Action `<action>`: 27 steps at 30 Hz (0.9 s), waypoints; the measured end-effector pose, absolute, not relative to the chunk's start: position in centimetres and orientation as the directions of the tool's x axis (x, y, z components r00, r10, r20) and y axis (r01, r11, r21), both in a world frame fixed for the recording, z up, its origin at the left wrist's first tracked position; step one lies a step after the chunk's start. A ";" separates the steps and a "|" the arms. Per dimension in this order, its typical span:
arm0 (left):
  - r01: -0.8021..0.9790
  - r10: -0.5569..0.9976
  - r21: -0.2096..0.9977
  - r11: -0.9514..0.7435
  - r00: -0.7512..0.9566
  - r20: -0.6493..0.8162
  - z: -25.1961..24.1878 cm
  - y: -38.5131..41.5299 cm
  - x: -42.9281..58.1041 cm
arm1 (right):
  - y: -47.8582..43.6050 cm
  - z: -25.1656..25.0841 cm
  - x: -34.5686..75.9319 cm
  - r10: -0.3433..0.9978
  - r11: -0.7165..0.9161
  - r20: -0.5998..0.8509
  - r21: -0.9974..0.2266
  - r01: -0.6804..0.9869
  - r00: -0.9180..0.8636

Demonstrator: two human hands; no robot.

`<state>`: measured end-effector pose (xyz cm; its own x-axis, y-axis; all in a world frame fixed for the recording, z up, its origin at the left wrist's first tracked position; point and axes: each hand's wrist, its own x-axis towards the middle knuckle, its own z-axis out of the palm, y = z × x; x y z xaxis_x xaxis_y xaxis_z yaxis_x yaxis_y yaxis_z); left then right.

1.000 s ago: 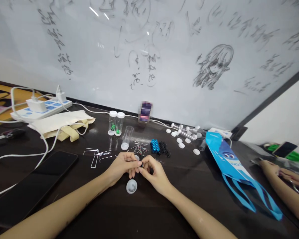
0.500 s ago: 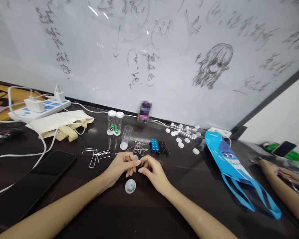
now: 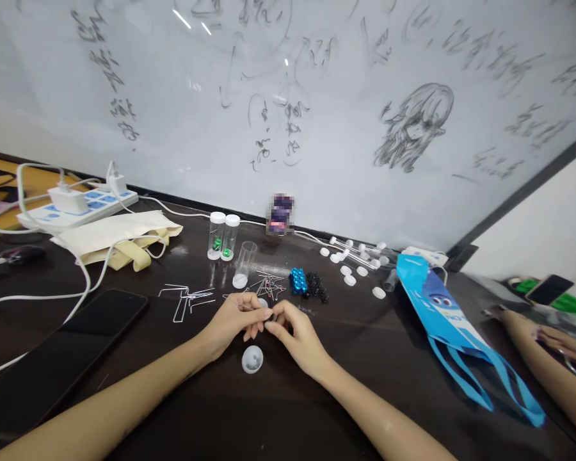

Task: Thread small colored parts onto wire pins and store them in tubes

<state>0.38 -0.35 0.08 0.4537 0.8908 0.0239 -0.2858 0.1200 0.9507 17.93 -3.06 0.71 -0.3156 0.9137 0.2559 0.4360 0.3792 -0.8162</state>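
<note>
My left hand (image 3: pixel 235 320) and my right hand (image 3: pixel 295 330) meet above the dark table (image 3: pixel 288 422), fingertips touching. Both are closed in a pinch around a small black piece (image 3: pixel 271 318), mostly hidden by the fingers. A thin metal rod (image 3: pixel 246 307) seems to lie between my left thumb and forefinger. Just below the hands sits a small translucent cup (image 3: pixel 252 360) with tiny bits inside. Behind them lie thin metal pins (image 3: pixel 270 288), blue metallic parts (image 3: pixel 298 282) and small black parts (image 3: pixel 317 286). A clear open tube (image 3: pixel 247 259) stands behind the left hand.
Bent metal keys (image 3: pixel 185 299) and a large black phone (image 3: pixel 72 358) lie left. Two capped tubes (image 3: pixel 217 237) hold green pieces. White caps (image 3: pixel 348 280) and a blue bag (image 3: pixel 436 307) are right. Another person's arm (image 3: pixel 542 365) rests at far right.
The view has shifted very slightly. Both hands keep their pinch, and the small black piece between the fingertips looks a little more covered than before.
</note>
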 end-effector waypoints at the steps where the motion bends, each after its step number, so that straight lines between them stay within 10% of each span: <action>1: -0.290 0.893 0.949 0.124 0.450 0.021 0.1 -0.4 0.4 | -3.1 0.7 17.9 0.919 0.375 0.266 -0.821 0.431 -0.292; 27: -0.359 0.881 0.908 0.216 0.473 -0.023 0.1 0.2 0.3 | -3.1 0.6 17.8 0.914 0.400 0.308 -0.794 0.457 -0.263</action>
<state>0.30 0.21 0.10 0.4731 0.8807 -0.0229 -0.3586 0.2162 0.9081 17.81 -3.12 0.59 -0.2633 0.9141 0.3085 0.4574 0.3998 -0.7943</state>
